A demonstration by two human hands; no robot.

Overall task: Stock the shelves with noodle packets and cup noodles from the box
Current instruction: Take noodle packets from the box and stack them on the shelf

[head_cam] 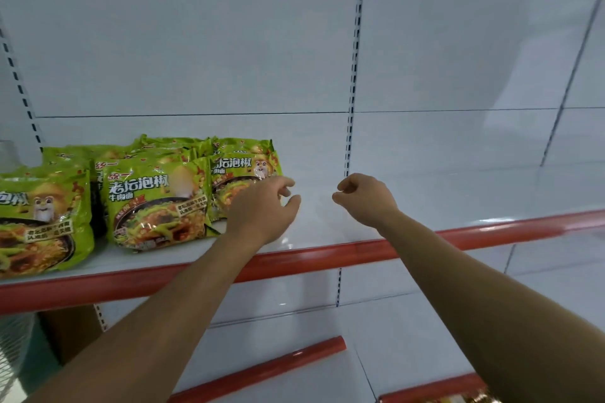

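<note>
Currently, both hands are raised over the upper shelf (pixel 425 203), a white shelf with a red front edge. The left hand (pixel 262 206) is held palm down, fingers slack and slightly bent, thumb apart from them. It overlaps the lower right corner of the rightmost noodle packet (pixel 244 173); contact cannot be confirmed. The right hand (pixel 363 198) is just beside the left, above bare shelf, with its fingers curled into a loose fist that grips nothing.

Green noodle packets (pixel 157 199) occupy the left part of the upper shelf. They lean back in overlapping rows, with further packets behind the front row. One packet at the far left (pixel 39 222) is cut off by the frame edge.

Below the upper shelf, at left, part of a brown cardboard box (pixel 72 330) is visible. A lower shelf (pixel 262 370) with the same red edge sits beneath.
</note>
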